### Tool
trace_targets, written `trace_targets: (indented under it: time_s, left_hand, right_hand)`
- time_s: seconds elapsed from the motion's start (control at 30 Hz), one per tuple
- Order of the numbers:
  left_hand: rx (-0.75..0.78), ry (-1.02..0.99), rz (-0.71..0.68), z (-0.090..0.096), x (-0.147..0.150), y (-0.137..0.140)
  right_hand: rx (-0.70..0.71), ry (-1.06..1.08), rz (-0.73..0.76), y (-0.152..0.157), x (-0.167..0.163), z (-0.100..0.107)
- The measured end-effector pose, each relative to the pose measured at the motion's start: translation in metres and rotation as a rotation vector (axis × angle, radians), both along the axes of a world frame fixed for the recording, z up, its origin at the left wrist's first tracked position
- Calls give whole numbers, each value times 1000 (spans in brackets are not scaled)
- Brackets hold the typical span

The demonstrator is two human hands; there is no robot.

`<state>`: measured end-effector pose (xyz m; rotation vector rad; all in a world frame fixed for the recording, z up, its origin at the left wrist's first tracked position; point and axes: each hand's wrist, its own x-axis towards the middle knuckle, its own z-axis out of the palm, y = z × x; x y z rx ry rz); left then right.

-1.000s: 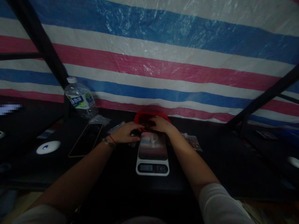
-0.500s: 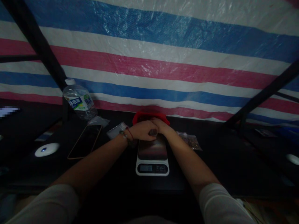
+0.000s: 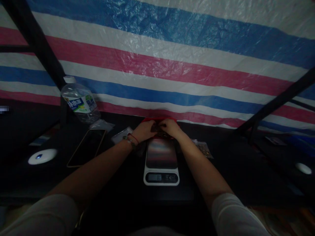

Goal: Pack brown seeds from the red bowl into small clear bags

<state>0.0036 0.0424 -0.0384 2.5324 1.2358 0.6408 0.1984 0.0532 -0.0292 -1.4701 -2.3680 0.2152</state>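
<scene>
Behind the scale, a red container (image 3: 161,119), perhaps a bowl or bag, holds dark brown small pieces (image 3: 162,133). My left hand (image 3: 145,130) is at its left side, fingers closed around something dark that I cannot make out. At the right side, my right hand (image 3: 171,127) reaches in over the pieces with curled fingers; what its fingertips hold, if anything, is hidden. A white kitchen scale (image 3: 161,155) with a dark plate lies just in front of both hands, its display lit and nothing on the plate.
To the left are a phone (image 3: 86,148), a large clear bottle (image 3: 82,104), plastic bags (image 3: 121,135) and a white oval device (image 3: 42,156). A small bag of brown pieces (image 3: 204,149) lies by my right forearm. Dark frame bars (image 3: 40,49) and striped sheeting stand behind.
My hands have moved apart from their overlap above the scale's far end. They are now at opposite sides of the red container, and its dark contents show between them.
</scene>
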Motion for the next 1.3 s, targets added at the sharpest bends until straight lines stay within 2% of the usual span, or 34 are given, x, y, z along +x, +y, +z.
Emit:
trace_targets:
  time_s: [0.13, 0.33, 0.53, 0.67, 0.93, 1.07, 1.13, 1.23, 1.3]
  left_hand:
    - [11, 4, 9, -5, 1, 6]
    - [10, -127, -31, -7, 4, 4]
    - [-43, -182, -37, -6, 6, 1]
    - [-60, -193, -50, -6, 7, 0]
    - [-88, -217, -46, -5, 6, -1]
    - [-106, -252, -35, -6, 5, 2]
    - [-86, -254, 3, -6, 4, 2]
    - [-57, -249, 37, -3, 4, 0]
    - [-40, -231, 29, -1, 4, -1]
  right_hand:
    - [19, 130, 14, -5, -1, 7]
    - [-61, 170, 128, -10, -10, 7]
    - [-28, 296, 48, -11, -9, 3]
    - [3, 284, -13, -11, -10, 5]
    - [55, 337, 68, -13, -16, 7]
    - [90, 293, -7, -12, -10, 15]
    - [33, 176, -25, -15, -5, 19]
    - [-185, -59, 52, -21, -1, 20]
    - [-272, -170, 79, -25, -2, 17]
